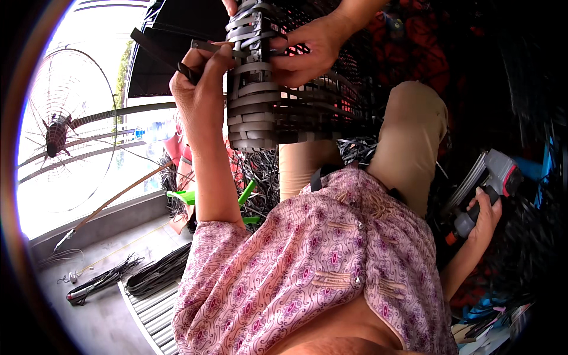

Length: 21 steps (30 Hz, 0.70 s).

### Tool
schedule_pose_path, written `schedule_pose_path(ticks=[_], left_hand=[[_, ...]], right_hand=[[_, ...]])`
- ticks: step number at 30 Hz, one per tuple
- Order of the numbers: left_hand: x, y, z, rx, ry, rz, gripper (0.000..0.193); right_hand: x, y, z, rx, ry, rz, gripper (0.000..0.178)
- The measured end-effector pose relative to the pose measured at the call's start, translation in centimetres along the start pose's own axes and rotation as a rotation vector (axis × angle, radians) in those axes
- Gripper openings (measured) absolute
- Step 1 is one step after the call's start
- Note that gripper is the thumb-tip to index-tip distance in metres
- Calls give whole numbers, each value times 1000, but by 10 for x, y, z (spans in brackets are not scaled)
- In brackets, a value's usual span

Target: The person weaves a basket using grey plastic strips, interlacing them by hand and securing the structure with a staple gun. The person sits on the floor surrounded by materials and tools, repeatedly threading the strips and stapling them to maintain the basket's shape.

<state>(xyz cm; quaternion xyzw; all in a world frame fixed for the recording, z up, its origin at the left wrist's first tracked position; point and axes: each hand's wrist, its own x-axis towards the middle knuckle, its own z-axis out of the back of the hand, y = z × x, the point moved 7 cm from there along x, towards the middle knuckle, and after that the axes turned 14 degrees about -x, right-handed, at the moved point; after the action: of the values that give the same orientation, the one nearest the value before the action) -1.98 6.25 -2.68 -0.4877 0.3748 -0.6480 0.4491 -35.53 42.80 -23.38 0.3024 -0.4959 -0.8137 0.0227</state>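
Observation:
A woven basket [253, 112] of dark grey plastic strips stands in front of me, its rim edge turned to my left hand. My left hand [204, 74] is closed at the basket's left side, pinching a dark flat strip [155, 50] whose loose end sticks out to the upper left. Low at my right side, my right hand [486, 214] is wrapped round the dark handle of a grey and red staple gun [500, 168], apart from the basket. Another person's hand [310, 53] reaches in from the top and grips the basket's edge from the right.
A caged fan [57, 133] stands at the left by the bright opening. Bundles of black strips [158, 269] lie on the floor beside a white slatted rack [155, 313]. Bright green pieces [247, 192] and tangled black scraps [269, 177] lie near my left arm.

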Motion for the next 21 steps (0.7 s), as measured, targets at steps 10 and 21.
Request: schedule_pose_path(ticks=[10,21], left_hand=[[2,2,-13,-56,111,32,10],[1,-4,13,-231,120,-17,34]], right_hand=[[0,-3,0,2,7,-49,23],[1,-6,1,-1,18,-58,19]])
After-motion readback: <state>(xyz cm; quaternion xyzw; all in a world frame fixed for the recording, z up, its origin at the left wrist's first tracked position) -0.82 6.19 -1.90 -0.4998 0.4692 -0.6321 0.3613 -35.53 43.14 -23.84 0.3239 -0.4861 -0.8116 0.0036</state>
